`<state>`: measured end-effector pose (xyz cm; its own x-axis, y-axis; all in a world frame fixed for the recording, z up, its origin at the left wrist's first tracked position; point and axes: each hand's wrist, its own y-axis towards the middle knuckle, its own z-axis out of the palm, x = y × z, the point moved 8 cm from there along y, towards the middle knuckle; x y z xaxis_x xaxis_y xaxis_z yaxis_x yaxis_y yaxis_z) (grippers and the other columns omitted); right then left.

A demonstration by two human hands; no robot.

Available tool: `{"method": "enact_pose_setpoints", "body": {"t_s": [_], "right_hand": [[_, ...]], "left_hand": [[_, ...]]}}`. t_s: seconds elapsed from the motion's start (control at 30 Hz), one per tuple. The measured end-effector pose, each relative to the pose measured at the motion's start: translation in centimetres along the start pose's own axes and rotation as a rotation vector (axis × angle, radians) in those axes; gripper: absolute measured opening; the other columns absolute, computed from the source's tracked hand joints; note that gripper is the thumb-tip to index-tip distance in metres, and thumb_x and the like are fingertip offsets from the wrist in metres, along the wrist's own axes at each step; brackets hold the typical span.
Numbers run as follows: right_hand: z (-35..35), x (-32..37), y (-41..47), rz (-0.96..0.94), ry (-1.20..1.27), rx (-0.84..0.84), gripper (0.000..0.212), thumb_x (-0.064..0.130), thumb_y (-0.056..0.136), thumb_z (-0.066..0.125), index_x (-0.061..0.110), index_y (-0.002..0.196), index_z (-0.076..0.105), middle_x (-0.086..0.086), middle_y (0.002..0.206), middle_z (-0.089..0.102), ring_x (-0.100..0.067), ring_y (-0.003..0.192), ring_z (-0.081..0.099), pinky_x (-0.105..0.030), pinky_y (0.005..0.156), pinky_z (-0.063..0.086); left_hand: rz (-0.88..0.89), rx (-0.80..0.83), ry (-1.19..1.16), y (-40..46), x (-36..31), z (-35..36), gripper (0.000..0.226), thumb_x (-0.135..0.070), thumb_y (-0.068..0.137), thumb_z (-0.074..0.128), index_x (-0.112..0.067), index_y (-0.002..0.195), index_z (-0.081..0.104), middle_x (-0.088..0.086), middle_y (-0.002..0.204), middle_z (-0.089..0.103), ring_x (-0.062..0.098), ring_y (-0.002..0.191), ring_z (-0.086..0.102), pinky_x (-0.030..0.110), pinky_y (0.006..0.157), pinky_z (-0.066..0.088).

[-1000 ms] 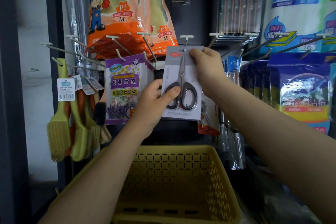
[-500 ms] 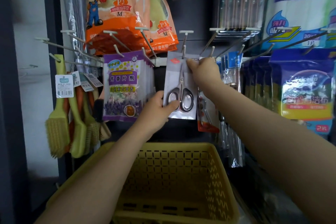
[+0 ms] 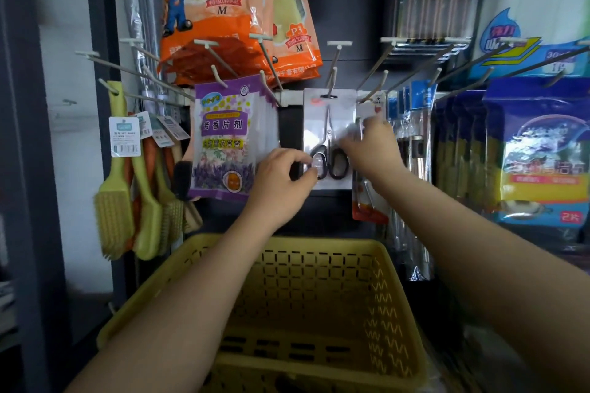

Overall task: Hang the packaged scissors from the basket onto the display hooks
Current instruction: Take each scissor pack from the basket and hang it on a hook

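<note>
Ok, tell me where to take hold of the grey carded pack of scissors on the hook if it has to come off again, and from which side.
Pinch the bare lower corner of the grey carded pack of black-handled scissors from the front, probably on its left, where there is a gap before the purple sachet packs. The flat card hangs upright from the white metal hook, so it should slide straight forward off the prong.

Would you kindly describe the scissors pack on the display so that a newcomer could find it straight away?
Start at the yellow perforated plastic basket and look straight above it to the dark hook wall. On the middle hook hangs a grey card with black-handled scissors, between the purple lavender sachets and a red-edged pack. It is the only grey card, and both hands are at its lower half.
</note>
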<state>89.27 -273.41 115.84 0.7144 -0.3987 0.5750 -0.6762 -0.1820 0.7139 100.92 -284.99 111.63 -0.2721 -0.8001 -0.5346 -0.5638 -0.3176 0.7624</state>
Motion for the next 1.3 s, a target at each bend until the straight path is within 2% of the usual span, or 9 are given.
{"method": "enact_pose_setpoints", "body": {"t_s": [0.1,0.2,0.33,0.57,0.67,0.83,0.97,1.13,1.3], "right_hand": [[-0.9,0.5,-5.7,-0.124,0.037,0.095,0.025,0.022,0.089,0.057,0.012,0.111,0.053,0.001,0.104,0.053,-0.015,0.093,0.054,-0.03,0.079,0.049],[0.7,1.1,-12.1,-0.166,-0.058,0.542,0.012,0.026,0.091,0.054,0.018,0.097,0.06,0.003,0.09,0.063,-0.01,0.08,0.06,-0.028,0.076,0.054],[2.2,-0.6,-20.4,-0.119,-0.399,1.055,0.039,0.053,0.091,0.042,0.022,0.103,0.063,0.005,0.096,0.063,-0.013,0.091,0.06,-0.036,0.087,0.05],[1.7,-0.3,-22.3,-0.332,-0.716,0.731,0.039,0.057,0.089,0.041,0.024,0.097,0.062,0.005,0.084,0.065,-0.016,0.077,0.063,-0.036,0.073,0.056],[1.3,0.0,-23.1,-0.332,-0.745,0.676,0.038,0.054,0.09,0.042,0.022,0.098,0.061,0.001,0.089,0.066,-0.022,0.081,0.064,-0.037,0.073,0.055],[0.3,1.2,-26.2,-0.382,-0.848,0.597,0.038,0.05,0.091,0.041,0.019,0.098,0.062,-0.002,0.089,0.067,-0.023,0.08,0.065,-0.032,0.066,0.047],[2.3,1.2,-27.8,-0.255,-0.705,0.799,0.032,0.046,0.088,0.051,0.019,0.101,0.061,-0.001,0.095,0.066,-0.019,0.081,0.063,-0.036,0.073,0.055],[8.3,3.4,-31.1,-0.498,-0.588,1.102,0.052,0.036,0.088,0.057,0.027,0.135,0.04,0.001,0.134,0.051,-0.02,0.108,0.055,-0.032,0.084,0.046],[12.1,3.6,-31.5,-0.634,-0.731,1.117,0.049,0.028,0.089,0.056,0.026,0.135,0.039,-0.001,0.135,0.048,-0.024,0.113,0.054,-0.037,0.08,0.049]], "left_hand": [[0.061,0.0,0.02,-0.3,-0.7,0.2,0.014,-0.019,0.085,0.055,-0.019,0.097,0.062,-0.005,0.103,0.056,0.013,0.103,0.052,0.027,0.09,0.041],[0.107,-0.04,0.015,-0.6,-1.5,0.0,0.016,-0.016,0.085,0.054,-0.015,0.098,0.063,0.0,0.106,0.062,0.013,0.099,0.055,0.028,0.087,0.044],[0.16,-0.069,-0.008,-2.2,-3.0,-0.3,0.016,-0.013,0.086,0.053,-0.012,0.097,0.064,-0.001,0.102,0.062,0.008,0.092,0.053,0.005,0.073,0.038],[0.456,0.243,0.158,-9.6,-8.6,-1.5,0.019,-0.023,0.09,0.048,-0.013,0.082,0.063,-0.005,0.077,0.059,0.007,0.068,0.055,0.019,0.061,0.045],[0.572,0.422,0.478,-15.7,-7.4,-3.3,0.044,-0.051,0.087,0.03,-0.021,0.064,0.051,-0.007,0.061,0.051,0.01,0.056,0.049,0.026,0.049,0.034],[0.447,0.714,0.711,-23.2,0.6,-6.2,0.089,-0.087,0.055,-0.007,-0.026,0.081,0.053,-0.014,0.079,0.052,0.008,0.071,0.052,0.023,0.053,0.04],[0.593,0.66,0.623,-26.3,0.7,-6.3,0.07,-0.069,0.084,0.011,-0.019,0.072,0.06,-0.006,0.064,0.057,0.015,0.05,0.054,0.02,0.036,0.03],[0.589,0.557,0.577,-27.6,0.5,-6.4,0.071,-0.065,0.087,0.011,-0.017,0.067,0.06,-0.003,0.061,0.059,0.017,0.048,0.056,0.024,0.034,0.038],[0.629,0.509,0.574,-27.5,0.2,-6.5,0.069,-0.062,0.088,0.013,-0.018,0.064,0.061,-0.005,0.055,0.059,0.016,0.044,0.055,0.023,0.033,0.038]]}}
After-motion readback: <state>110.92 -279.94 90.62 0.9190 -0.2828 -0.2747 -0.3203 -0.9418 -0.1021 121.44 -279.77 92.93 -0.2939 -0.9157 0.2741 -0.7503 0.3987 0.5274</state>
